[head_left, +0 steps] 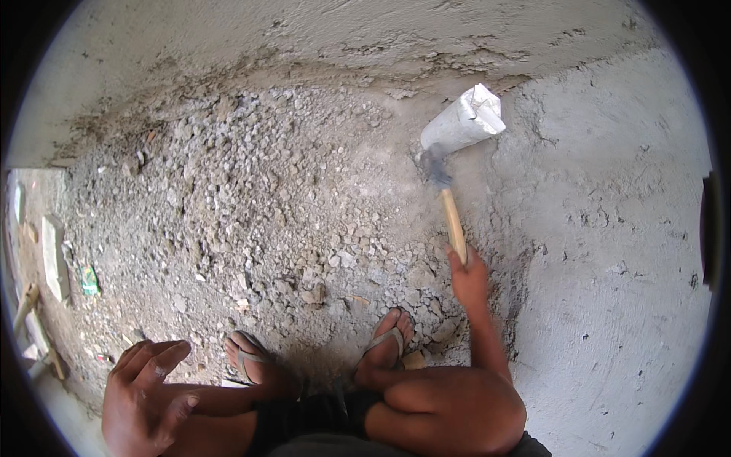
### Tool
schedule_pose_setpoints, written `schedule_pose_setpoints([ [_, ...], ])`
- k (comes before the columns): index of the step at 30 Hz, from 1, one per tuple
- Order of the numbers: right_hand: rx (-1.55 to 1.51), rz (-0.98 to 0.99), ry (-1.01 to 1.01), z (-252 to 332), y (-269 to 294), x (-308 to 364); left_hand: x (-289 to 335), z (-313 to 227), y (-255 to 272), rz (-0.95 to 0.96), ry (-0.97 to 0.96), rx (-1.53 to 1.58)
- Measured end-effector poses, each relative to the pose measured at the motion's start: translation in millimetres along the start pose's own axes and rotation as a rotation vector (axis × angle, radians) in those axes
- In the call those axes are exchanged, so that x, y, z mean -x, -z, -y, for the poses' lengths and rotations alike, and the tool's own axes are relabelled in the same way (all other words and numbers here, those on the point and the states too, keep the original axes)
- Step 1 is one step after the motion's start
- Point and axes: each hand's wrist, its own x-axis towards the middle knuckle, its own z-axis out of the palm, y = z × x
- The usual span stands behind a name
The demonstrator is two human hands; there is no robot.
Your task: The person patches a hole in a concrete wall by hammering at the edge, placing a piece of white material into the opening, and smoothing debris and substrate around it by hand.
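My right hand (470, 278) is closed round the wooden handle of a hammer (454, 227), out in front and to the right. The dark metal head is smeared by motion and lies at the lower end of a white pipe (461, 122). Whether head and pipe touch I cannot tell. The pipe juts up from the rubble near the corner of the walls, tilted to the right, and its top looks wrapped or folded over. My left hand (145, 396) hangs at the lower left beside my knee, fingers apart, holding nothing.
Loose rubble (251, 190) covers the ground between a rough plaster wall (320, 38) ahead and a grey wall (609, 251) on the right. My sandalled feet (384, 343) stand on it. At the left lie a pale block (55, 259), a green wrapper (89, 279) and a wooden handle (27, 305).
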Motion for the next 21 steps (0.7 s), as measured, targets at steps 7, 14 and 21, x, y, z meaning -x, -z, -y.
schedule_pose_setpoints([
  [7,-0.877,-0.305,0.144,-20,-65,36,-2,-1,-2,0.019,-0.029,-0.064],
  [14,-0.86,0.204,-0.495,15,-21,-28,-2,-12,0,0.01,-0.033,-0.071],
  [21,-0.533,-0.308,-0.022,-18,-15,-24,-3,-4,-5,-0.031,-0.072,-0.109],
])
